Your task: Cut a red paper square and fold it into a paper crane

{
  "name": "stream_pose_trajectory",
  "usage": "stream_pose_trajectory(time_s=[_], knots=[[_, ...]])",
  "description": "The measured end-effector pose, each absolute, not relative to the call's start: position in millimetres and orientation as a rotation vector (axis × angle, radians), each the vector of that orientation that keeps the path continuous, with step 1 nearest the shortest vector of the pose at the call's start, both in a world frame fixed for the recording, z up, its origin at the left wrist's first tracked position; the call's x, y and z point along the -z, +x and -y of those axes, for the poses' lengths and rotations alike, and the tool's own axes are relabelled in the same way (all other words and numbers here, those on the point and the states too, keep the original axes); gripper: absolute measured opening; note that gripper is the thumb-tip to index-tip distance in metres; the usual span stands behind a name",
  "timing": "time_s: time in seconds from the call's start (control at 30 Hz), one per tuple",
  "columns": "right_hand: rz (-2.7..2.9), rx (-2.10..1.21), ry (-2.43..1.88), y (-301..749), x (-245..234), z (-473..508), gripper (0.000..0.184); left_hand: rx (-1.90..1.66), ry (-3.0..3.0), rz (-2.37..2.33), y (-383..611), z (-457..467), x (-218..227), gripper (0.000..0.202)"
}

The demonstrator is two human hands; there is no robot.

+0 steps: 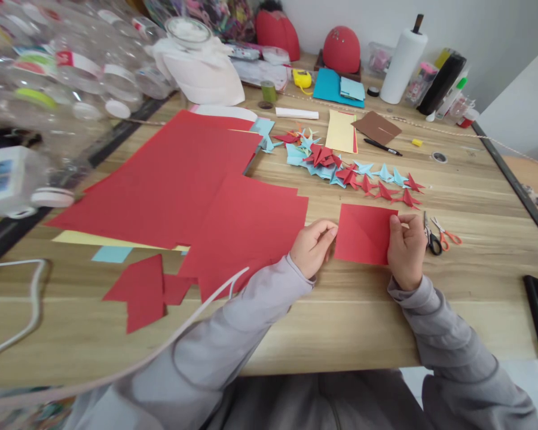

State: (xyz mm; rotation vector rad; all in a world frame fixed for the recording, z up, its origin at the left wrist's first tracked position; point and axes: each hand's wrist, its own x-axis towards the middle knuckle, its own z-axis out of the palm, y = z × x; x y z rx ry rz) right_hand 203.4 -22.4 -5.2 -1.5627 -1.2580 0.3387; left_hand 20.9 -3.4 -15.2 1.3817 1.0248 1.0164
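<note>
Two bare hands of mine are at the small square sheet of red paper point(363, 234), which is btwn them above the wood-grain tabletop point(358, 334). My R hand point(407, 251) has its right edge pinched, thumb on top. My L hand point(316, 246) is curled narrow, fingertips right at the left edge; can't tell if they nip it. Just R of my R hand: black-handled metal scissors point(429, 234), then orange-handled metal scissors point(451, 237). Big overlapping red paper sheets point(246, 230) lie by my L hand, w/ small cut red paper pcs point(146, 292) farther L, nearer me. Beyond the square: pointed folded red paper figures point(384, 191) & light-blue ones point(384, 173), partly in rows. Past those, a slim black pen point(382, 147) beside a flat brown paper pc point(376, 128).
</note>
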Motion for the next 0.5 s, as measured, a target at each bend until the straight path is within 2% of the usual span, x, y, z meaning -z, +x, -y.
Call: stream_pose_trajectory(time_s=[0.3, 0.5], knots=[[1.229, -0.322, -1.551, 206.9, 6.8, 20.5, 0.025, -1.082, 1.367, -1.096, 20.9, 1.1, 16.1, 0.018], [1.208, -0.312, -1.553, 208.7, 6.4, 18.7, 0.026, -0.994, 1.369, -1.022, 19.3, 3.3, 9.0, 0.019]])
